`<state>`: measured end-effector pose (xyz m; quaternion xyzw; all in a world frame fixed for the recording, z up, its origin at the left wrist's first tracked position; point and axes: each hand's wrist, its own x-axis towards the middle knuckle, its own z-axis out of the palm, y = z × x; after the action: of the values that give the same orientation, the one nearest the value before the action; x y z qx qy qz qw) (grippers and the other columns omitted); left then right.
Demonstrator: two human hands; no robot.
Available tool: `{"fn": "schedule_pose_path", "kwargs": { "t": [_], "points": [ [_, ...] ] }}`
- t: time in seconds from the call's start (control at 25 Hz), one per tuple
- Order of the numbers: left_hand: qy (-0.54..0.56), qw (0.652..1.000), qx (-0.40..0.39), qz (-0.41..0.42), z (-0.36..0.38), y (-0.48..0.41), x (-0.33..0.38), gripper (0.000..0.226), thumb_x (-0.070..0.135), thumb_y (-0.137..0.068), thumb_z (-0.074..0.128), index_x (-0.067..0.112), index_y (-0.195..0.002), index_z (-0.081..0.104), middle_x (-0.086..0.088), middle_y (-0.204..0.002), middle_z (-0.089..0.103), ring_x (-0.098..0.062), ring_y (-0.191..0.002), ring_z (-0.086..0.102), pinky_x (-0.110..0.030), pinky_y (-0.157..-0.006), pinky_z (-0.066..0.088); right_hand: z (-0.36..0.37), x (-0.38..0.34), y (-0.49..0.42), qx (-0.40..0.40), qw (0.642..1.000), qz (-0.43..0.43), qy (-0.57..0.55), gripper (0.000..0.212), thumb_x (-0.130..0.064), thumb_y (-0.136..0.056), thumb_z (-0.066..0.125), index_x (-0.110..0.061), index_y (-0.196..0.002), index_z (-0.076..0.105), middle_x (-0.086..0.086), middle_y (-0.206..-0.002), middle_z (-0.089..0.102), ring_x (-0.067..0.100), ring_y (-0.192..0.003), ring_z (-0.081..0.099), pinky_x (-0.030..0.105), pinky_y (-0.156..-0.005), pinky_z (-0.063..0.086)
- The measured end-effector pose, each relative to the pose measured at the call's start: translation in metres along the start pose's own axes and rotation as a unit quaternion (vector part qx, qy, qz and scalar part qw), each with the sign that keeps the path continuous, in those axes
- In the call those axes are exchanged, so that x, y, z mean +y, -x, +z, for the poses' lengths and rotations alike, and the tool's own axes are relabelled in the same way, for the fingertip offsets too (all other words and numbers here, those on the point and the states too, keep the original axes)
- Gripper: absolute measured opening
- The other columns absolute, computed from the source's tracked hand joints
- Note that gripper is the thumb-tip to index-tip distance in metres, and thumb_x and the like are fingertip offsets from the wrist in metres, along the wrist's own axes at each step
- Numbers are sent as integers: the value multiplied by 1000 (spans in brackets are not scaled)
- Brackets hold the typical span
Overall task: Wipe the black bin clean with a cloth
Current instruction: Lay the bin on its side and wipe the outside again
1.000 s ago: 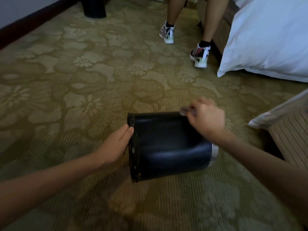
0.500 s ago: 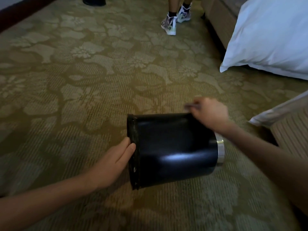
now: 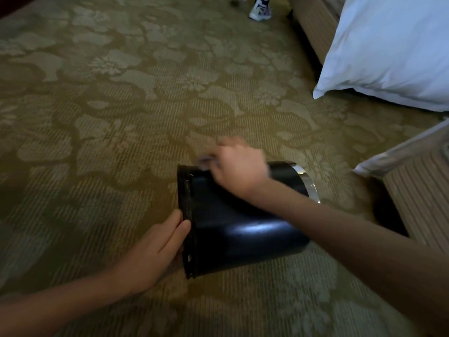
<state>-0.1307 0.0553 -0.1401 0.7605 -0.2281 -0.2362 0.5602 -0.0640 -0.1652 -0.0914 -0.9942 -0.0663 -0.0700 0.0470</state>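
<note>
Two hands work on the black bin, lying on its side on the carpet; the left hand, fingers straight, presses one end, while the right hand, curled on a blurred grey cloth, has shifted along the top toward that end.

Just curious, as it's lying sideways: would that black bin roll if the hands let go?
Probably: the black bin is round, on its side, with the left hand against its end. The carpet would likely slow it. Its glossy wall looks stiff, perhaps slippery.

Motion-blurred right hand, its grey cloth a smear; shoe top-cropped.
</note>
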Motion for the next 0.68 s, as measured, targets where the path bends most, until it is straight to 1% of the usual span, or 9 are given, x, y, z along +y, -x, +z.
{"fn": "schedule_pose_path", "kwargs": {
  "t": [0.08,0.16,0.24,0.32,0.4,0.44,0.56,0.64,0.68],
  "points": [
    [8,1000,-21,0,0,2,0,36,60,-94,36,31,-93,56,-2,-76,64,-12,-64,58,-32,-57,47,-12,87,16,-48,986,159,16,25,-41,-93,56,-28,-107,72,-1,-101,65,22,-96,62,35,-72,51],
    [-8,1000,-30,-4,0,6,2,37,58,-93,36,28,-99,58,-5,-85,67,-16,-71,63,-34,-62,50,-35,159,35,-92,936,324,-97,32,-43,-90,66,-13,-96,74,5,-84,70,25,-80,65,39,-70,53],
    [28,999,-32,-33,-4,4,8,38,50,-96,39,18,-97,60,-9,-87,66,-18,-75,63,-35,-66,51,-49,184,52,-63,904,392,-162,30,-38,-88,71,-7,-90,73,7,-73,70,26,-72,67,37,-65,54],
    [86,994,18,-59,-13,-8,15,41,48,-95,42,13,-84,58,-5,-77,63,-15,-70,62,-29,-63,52,-49,160,46,-11,923,358,-138,27,-49,-88,65,-23,-85,70,-3,-69,67,19,-68,66,28,-54,44],
    [94,992,60,-62,-17,-26,24,36,41,-95,44,14,-73,51,3,-60,57,-10,-56,56,-23,-54,48,-43,98,30,6,970,219,-103,34,-66,-83,53,-35,-83,65,-14,-74,64,5,-69,61,23,-54,39],
    [98,990,78,-66,-15,-36,27,34,36,-97,45,15,-70,48,6,-54,54,-8,-52,53,-22,-49,45,-37,59,21,13,986,133,-97,34,-67,-82,48,-37,-85,65,-15,-80,64,4,-73,60,23,-57,40],
    [124,982,112,-91,-9,-54,27,29,24,-100,47,14,-73,52,9,-45,51,-4,-41,46,-18,-40,35,-4,-38,6,47,997,-39,-52,21,-43,-87,57,-28,-94,70,-3,-100,64,20,-99,60,30,-67,45],
    [141,979,106,-102,-8,-56,25,25,22,-100,47,10,-79,56,4,-51,50,-4,-40,45,-19,-37,33,1,-39,5,19,997,-48,-62,18,-36,-91,58,-25,-99,69,0,-106,62,23,-106,57,32,-69,43],
    [147,979,99,-104,-8,-55,24,27,23,-100,47,11,-77,56,1,-54,50,-5,-41,47,-19,-38,34,-2,-14,6,-12,998,-7,-63,19,-37,-92,57,-27,-102,69,-1,-107,62,23,-106,58,31,-70,41]
  ]
}}
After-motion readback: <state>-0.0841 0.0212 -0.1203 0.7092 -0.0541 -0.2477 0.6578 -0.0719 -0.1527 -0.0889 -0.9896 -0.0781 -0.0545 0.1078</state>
